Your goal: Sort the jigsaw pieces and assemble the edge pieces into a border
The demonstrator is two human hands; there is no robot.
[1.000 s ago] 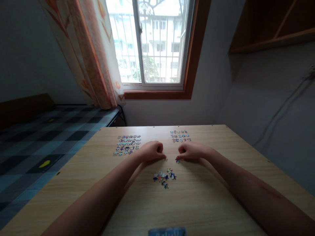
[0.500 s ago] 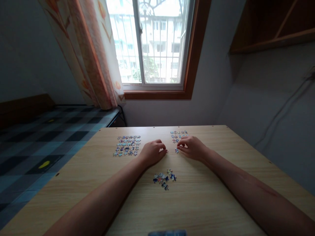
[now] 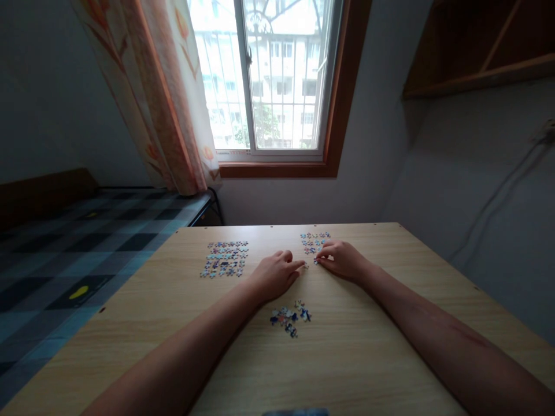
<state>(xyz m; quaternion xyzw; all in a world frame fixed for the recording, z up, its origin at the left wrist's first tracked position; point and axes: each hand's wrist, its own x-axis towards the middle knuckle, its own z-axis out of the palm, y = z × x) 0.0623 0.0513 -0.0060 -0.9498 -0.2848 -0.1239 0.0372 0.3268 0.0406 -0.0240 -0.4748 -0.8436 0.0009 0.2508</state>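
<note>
On the pale wooden table [image 3: 368, 346], my left hand [image 3: 277, 276] has its index finger stretched out, the tip touching a small puzzle piece [image 3: 306, 265]. The thumb sits lower, apart from that piece. Just to the right, my right hand [image 3: 340, 259] pinches another puzzle piece [image 3: 315, 261] between thumb and fingertips, close to the table top. Rows of puzzle pieces [image 3: 310, 243] lie just beyond the right hand, partly covered by its fingers. A loose heap of puzzle pieces [image 3: 286, 316] lies nearer to me, between my forearms.
Left of my left hand is a larger block of puzzle pieces [image 3: 225, 258] in neat rows. A dark object [image 3: 297, 412] shows at the bottom edge. Beyond the table are a checked bed [image 3: 108, 231], a curtain [image 3: 151, 104] and a barred window [image 3: 281, 86].
My left hand has moved right with its index finger straightened, and the piece at its fingertip has shifted right too. My right hand has moved its piece slightly right and away from me.
</note>
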